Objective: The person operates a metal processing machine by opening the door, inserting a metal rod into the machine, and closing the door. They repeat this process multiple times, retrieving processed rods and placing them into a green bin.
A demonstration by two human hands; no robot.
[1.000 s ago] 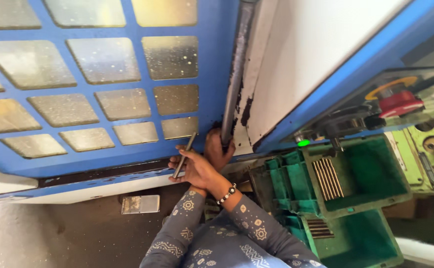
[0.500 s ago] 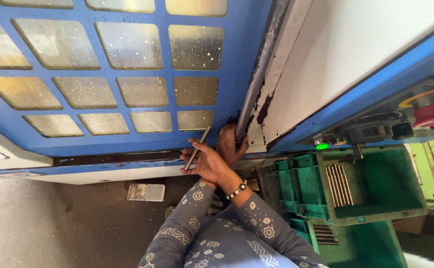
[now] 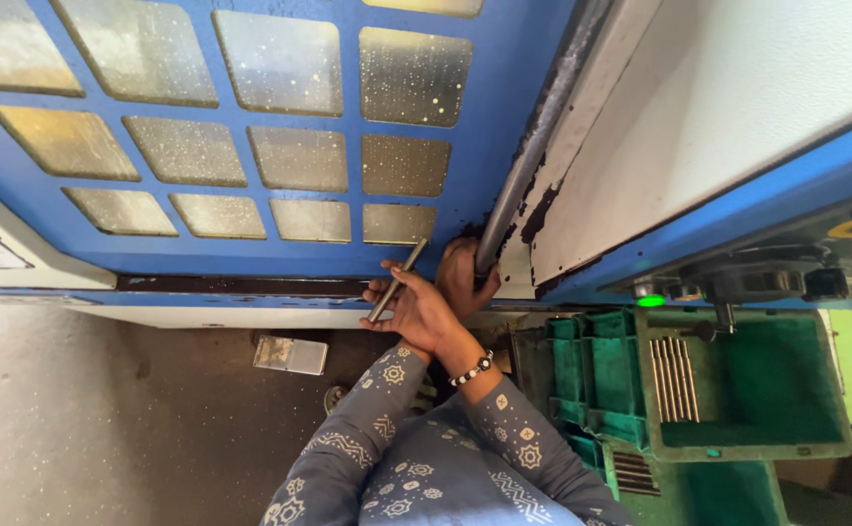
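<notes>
Centre of the frame: the right hand (image 3: 424,314), beaded bracelet at the wrist, has its fingers curled around a slim metal rod (image 3: 397,281) slanting up-right; just right, the left hand (image 3: 462,276) is clenched on the dark door handle bar (image 3: 533,146) against the blue windowed door (image 3: 251,136)
</notes>
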